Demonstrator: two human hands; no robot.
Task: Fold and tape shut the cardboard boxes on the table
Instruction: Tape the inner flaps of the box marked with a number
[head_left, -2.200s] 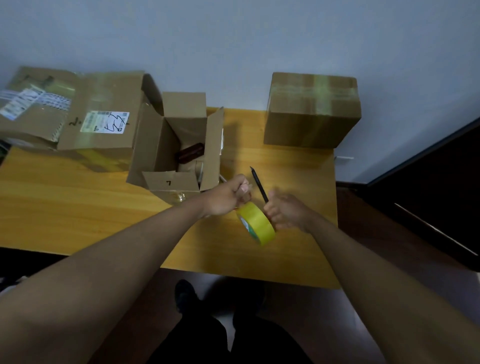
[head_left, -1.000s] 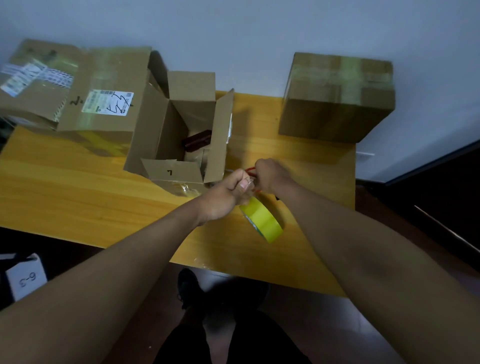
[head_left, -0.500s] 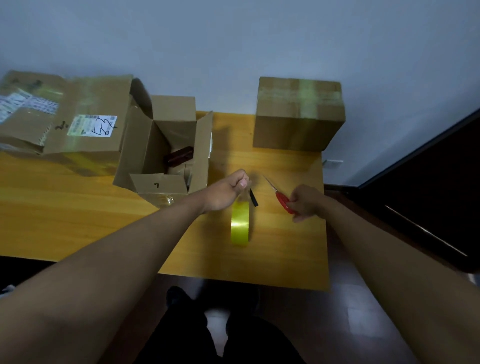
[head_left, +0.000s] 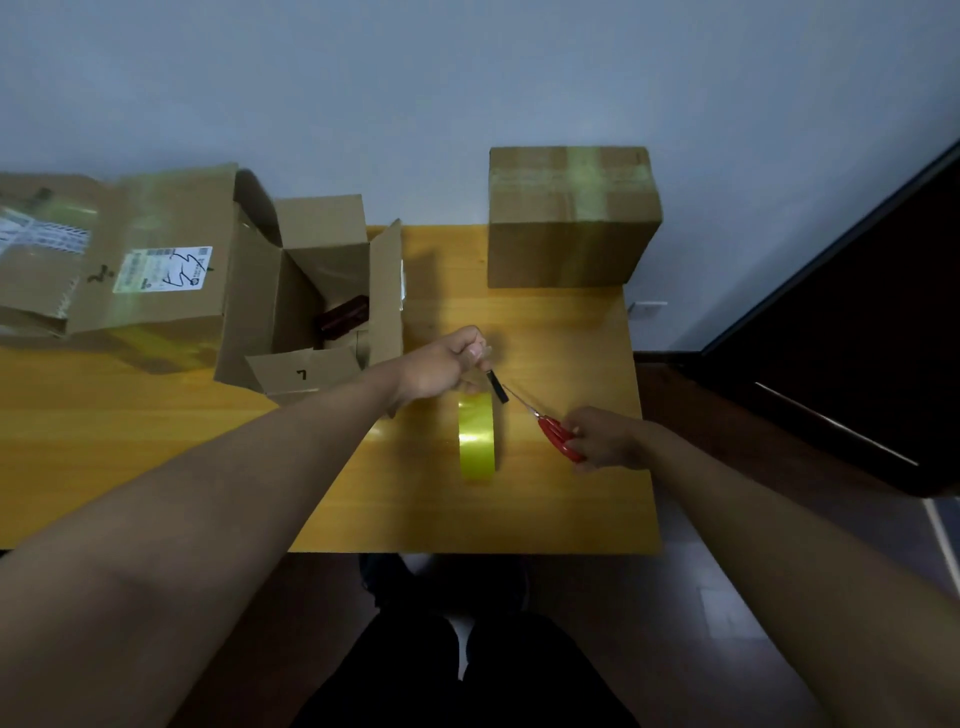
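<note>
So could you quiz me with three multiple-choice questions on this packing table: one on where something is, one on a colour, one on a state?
1. Where does the tape roll stand?
A. inside the open box
B. on the table, between the two hands
C. on top of the sealed box

2. What colour are the scissors' handles?
A. red
B. blue
C. white

3. What state is the middle box in?
A. taped shut
B. crushed flat
C. open, flaps up

Answers:
1 B: the yellow roll stands on edge on the table, between the left hand and right hand.
2 A: red shows in the right hand's grip.
3 C: its flaps stand up and a dark item shows inside.
</note>
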